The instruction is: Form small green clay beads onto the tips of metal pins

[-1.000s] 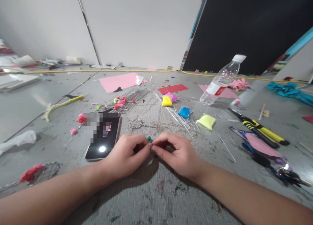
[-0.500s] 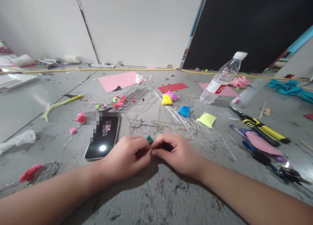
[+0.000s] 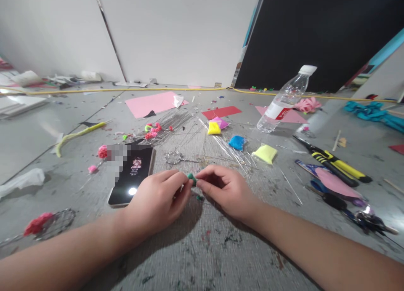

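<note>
A small lump of green clay [image 3: 191, 177] sits between my two hands, low over the grey tabletop. My left hand [image 3: 160, 194] is closed, its thumb and forefinger pinching the clay from the left. On the other side, the thumb and fingertips of my right hand [image 3: 229, 190] come together at the clay's right edge. A second, smaller green bit [image 3: 199, 197] shows just below the fingertips; whether it rests on the table or hangs from something thin is unclear. Beyond the hands lies a twisted wire ring [image 3: 174, 157]. A smartphone [image 3: 134, 173] with a lit screen lies beside my left hand.
Bagged clay in yellow [image 3: 213, 128], blue [image 3: 237, 142] and pale yellow [image 3: 265, 154] lies ahead near thin wires [image 3: 225, 143]. A water bottle [image 3: 284, 103], yellow-black pliers [image 3: 334, 162] and keys [image 3: 370, 221] are on the right. Wire pieces with red clay [image 3: 39, 223] lie left.
My hands have drawn slightly apart at the fingertips, and more of the green clay shows. The smaller green bit has come into sight below them. The view has shifted slightly.
</note>
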